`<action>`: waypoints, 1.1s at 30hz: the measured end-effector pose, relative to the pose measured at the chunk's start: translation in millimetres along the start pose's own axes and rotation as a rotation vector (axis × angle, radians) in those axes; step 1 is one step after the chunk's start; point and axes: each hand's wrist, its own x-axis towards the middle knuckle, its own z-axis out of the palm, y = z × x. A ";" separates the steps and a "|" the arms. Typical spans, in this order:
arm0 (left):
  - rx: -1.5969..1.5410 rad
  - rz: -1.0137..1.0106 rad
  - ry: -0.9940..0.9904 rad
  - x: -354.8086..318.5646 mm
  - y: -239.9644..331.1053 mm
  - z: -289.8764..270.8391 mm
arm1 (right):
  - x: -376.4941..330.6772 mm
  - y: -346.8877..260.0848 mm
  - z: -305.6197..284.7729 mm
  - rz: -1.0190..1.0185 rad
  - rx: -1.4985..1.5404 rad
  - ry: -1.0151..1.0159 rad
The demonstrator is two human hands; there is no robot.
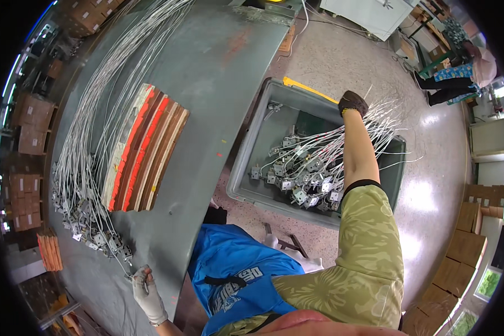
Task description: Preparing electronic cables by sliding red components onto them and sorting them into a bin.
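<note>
Low on the grey table, my left hand [150,299], in a white glove, has its fingertips pinched on the end of a thin white wire. That wire leads to a pile of small metal fittings [98,235], from which long white wires [89,106] run up the table. My right hand [353,103], in a dark brown glove, reaches out over the far rim of a grey plastic bin [246,193]. It looks closed, beside the loose ends of a white wire bundle [336,143]; its grip is hidden. Metal fittings [299,195] on that bundle lie inside the bin.
A stack of brown and red-edged boards [145,151] lies mid-table next to the wires. A yellow strip [311,89] runs along the bin's far rim. Cardboard boxes [451,263] line the right wall. Another person [470,70] sits at the far right.
</note>
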 end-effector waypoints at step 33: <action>-0.081 0.038 -0.050 -6.4 -28.5 -27.6 | -173.8 142.4 148.7 0.462 1.777 -0.181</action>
